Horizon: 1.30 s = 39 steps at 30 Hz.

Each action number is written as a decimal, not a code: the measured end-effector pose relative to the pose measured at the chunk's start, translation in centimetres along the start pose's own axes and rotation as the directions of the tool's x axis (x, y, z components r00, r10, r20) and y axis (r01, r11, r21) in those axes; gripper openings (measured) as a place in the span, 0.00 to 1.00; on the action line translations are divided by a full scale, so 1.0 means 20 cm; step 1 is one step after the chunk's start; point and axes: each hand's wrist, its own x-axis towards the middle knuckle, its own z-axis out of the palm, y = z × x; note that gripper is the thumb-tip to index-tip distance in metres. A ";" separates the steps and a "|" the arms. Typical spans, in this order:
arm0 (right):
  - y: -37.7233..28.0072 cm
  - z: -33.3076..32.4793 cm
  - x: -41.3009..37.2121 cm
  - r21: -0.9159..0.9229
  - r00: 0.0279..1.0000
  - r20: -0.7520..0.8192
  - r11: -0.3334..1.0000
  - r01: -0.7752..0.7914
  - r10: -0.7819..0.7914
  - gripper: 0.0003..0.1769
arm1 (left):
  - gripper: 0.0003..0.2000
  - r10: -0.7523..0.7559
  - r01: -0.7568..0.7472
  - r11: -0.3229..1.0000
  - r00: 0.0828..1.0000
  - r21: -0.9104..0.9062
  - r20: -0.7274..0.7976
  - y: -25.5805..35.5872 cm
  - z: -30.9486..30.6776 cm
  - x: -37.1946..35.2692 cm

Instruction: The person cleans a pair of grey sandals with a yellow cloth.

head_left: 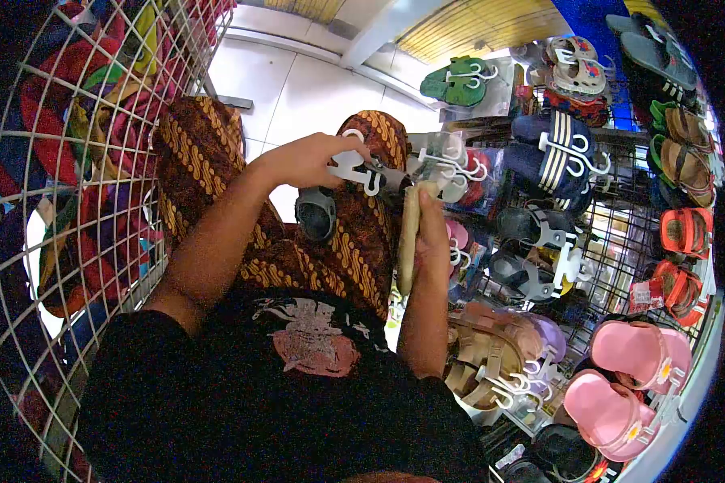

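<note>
My left hand (318,159) is closed on a white plastic hanger (353,167) above my knee. Joined to that hanger are dark grey straps (391,179), and a dark grey shoe (316,216) hangs below my left hand. My right hand (433,233) wraps round a beige sandal (409,241), seen edge-on with its sole upright. The straps meet the top of this sandal near my right fingertips. Both hands are close together, in front of the patterned brown cloth (362,233) over my legs.
At the right, a black wire rack (612,233) bears several hooked shoes, among them pink clogs (632,354), navy striped sandals (552,157) and green ones (457,80). A white wire grid (97,145) with colourful cloth behind it stands at the left. White floor tiles (298,88) show ahead.
</note>
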 end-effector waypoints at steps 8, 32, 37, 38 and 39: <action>0.08 -0.06 0.07 -0.074 1.000 0.009 0.997 0.027 -0.027 0.24 | 0.26 0.164 -0.149 0.984 0.975 0.100 -0.152 -0.03 0.00 0.01; -0.28 -0.05 -0.37 -0.745 0.894 0.399 0.496 0.446 -0.205 0.39 | 0.19 -0.011 -0.036 0.973 0.980 -0.227 -0.200 -0.05 0.15 0.10; -0.32 -0.05 -0.30 -0.558 0.954 0.207 0.776 0.296 -0.215 0.39 | 0.22 -0.093 0.075 0.926 0.995 -0.371 -0.032 -0.04 0.15 0.11; -0.31 -0.06 -0.26 -0.520 0.955 0.187 0.802 0.294 -0.229 0.39 | 0.22 -0.077 0.065 0.914 0.997 -0.400 -0.015 -0.07 0.16 0.11; -0.31 -0.05 -0.21 -0.510 0.910 0.253 0.753 0.415 -0.330 0.38 | 0.22 -0.061 0.056 0.902 0.998 -0.428 0.001 -0.09 0.16 0.11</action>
